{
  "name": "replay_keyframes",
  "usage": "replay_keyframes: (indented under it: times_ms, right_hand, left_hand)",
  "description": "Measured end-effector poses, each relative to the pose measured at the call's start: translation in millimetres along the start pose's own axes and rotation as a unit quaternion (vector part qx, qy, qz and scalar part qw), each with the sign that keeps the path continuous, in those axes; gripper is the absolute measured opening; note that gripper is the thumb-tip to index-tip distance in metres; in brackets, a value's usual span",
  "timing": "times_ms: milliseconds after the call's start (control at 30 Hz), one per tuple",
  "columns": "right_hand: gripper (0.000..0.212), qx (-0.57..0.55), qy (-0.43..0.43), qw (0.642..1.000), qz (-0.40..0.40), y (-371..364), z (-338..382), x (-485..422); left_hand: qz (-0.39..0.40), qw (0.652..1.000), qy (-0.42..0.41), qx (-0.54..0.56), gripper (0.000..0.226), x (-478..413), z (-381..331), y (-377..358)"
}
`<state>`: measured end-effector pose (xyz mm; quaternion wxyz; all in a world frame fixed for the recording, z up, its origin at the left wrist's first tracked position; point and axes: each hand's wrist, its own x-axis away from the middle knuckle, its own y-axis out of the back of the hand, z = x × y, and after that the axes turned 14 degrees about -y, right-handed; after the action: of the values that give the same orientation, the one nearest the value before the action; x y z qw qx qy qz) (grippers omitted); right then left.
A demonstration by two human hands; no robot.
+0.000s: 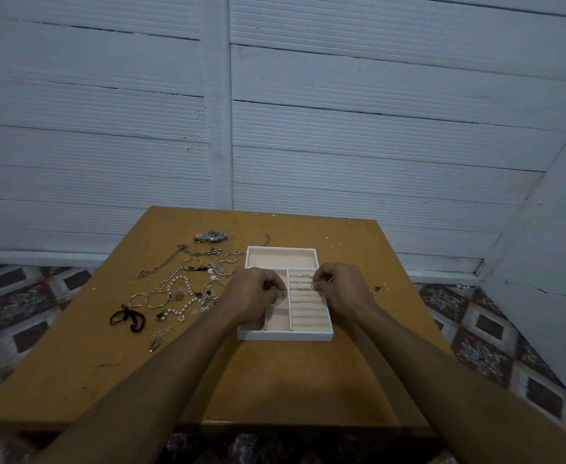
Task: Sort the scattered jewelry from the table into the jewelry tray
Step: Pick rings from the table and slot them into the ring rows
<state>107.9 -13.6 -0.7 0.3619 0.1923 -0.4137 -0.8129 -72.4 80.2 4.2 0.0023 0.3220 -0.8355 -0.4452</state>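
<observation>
White plank wall (375,128) behind, and under my arms a yellow wooden tabletop (275,380). The white jewelry tray (285,337) sits right of centre, well in from every edge. Both my hands are over it. My left hand (256,293) is curled above the small left compartments, and I cannot tell whether it holds anything. My right hand (340,289) pinches what looks like a thin ring (314,286) just above the ring rolls (308,306).

The scattered jewelry (181,286) lies in a loose heap just left of the tray, with a watch (210,236) beyond it. I judge most of it still waits.

The ring should be light, stiff and slippery, so I would grip it by its band and press it edge-on into a slot. The chains and pearls will be limp and likely to snag, and are best lifted from the middle. The near tabletop gives free room, but the heap reaches close to the left edge.
</observation>
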Motion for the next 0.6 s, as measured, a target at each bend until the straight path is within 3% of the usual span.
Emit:
replay_keyframes:
  times_ms: [167,400,600]
  right_hand:
    - [0.014,0.042,0.015,0.999,-0.008,-1.4,-1.5,-0.3]
    - [0.027,0.160,0.103,0.981,-0.030,-3.6,-11.2,4.6]
    - [0.028,0.146,0.078,0.986,-0.033,-5.0,-10.8,12.5]
  left_hand:
    - [0.002,1.000,-0.005,0.008,0.017,-0.6,-0.4,0.7]
    - [0.010,1.000,-0.005,-0.006,0.016,-2.1,-2.4,-2.8]
    - [0.006,1.000,-0.011,-0.011,0.017,0.1,-2.3,-4.3]
